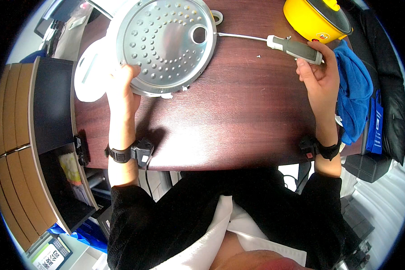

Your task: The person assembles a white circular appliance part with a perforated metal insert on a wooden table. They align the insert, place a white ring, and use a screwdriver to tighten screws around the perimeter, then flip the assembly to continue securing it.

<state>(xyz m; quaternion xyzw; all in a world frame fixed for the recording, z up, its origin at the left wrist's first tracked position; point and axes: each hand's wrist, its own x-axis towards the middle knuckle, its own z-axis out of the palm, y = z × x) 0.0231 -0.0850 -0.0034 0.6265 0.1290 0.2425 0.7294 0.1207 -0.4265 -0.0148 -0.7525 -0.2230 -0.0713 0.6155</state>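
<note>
Evidently, the round silver metal disc with rows of raised bumps sits over the far left part of the dark reddish-brown wooden tabletop, its bumpy face turned up to the camera. A round opening pierces it near its right edge. The left hand grasps the disc's lower-left rim, thumb over the front and the other fingers mostly hidden behind. A rounded white plastic piece shows past the disc on the left (whether the two are joined, I cannot tell).

The right hand is closed around the rear end of a screwdriver with a grey-and-white handle and a thin steel shaft. The shaft points left, and its tip reaches the disc's right rim, just beside the opening; contact is too fine to make out.

A tiny silver screw lies on the tabletop below the shaft. Near the disc's upper right shows a small white ring. Farther right stands a round yellow pot with a dark lid, and beside the right forearm lies a crumpled blue cloth. Both wrists wear black straps carrying small black devices.
</note>
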